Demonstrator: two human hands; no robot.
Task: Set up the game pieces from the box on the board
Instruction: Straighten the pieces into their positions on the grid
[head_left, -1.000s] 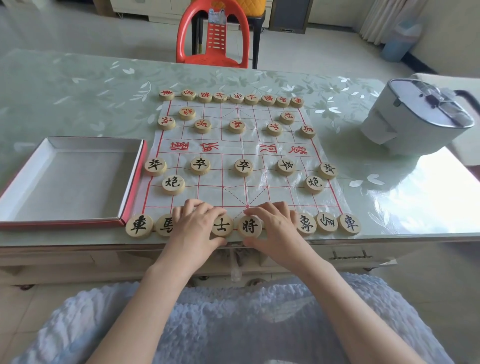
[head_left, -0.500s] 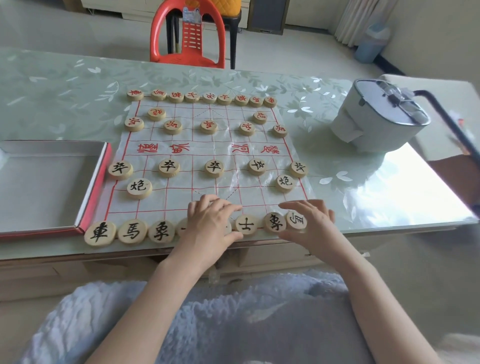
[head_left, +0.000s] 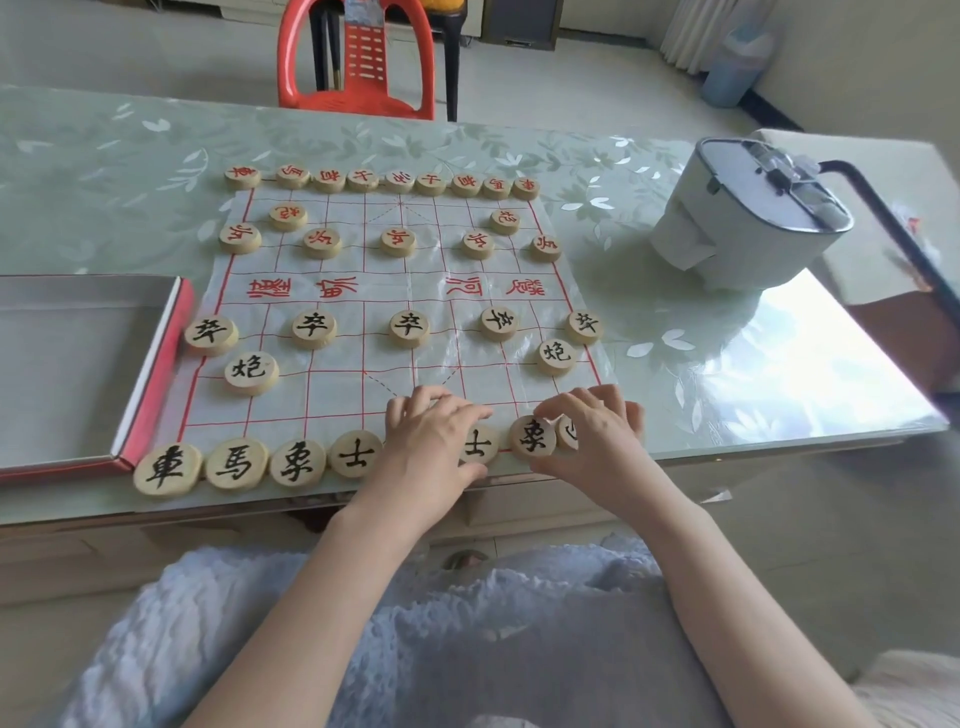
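The paper board (head_left: 363, 395) with red grid lines lies on the table. Red-lettered pieces (head_left: 384, 182) fill the far side. Black-lettered pieces stand on the near side, with a row along the near edge (head_left: 236, 464). My left hand (head_left: 431, 441) lies palm-down over the middle of that row and hides the piece under it, beside a black advisor piece (head_left: 478, 445). My right hand (head_left: 597, 436) curls over the row's right end, fingertips around a half-hidden piece (head_left: 569, 431) next to the black elephant piece (head_left: 532, 436). The red-rimmed box (head_left: 156, 374) lies open at the left and looks empty.
A white lidded appliance (head_left: 748, 223) with a dark handle stands on the table right of the board. A red plastic chair (head_left: 358, 57) is behind the table's far edge. The near row of pieces sits close to the table's front edge (head_left: 311, 501).
Both hands have slid to the right along the near row. The left advisor piece, covered a second ago, now shows. My right hand has gone from the middle to the right-end pieces.
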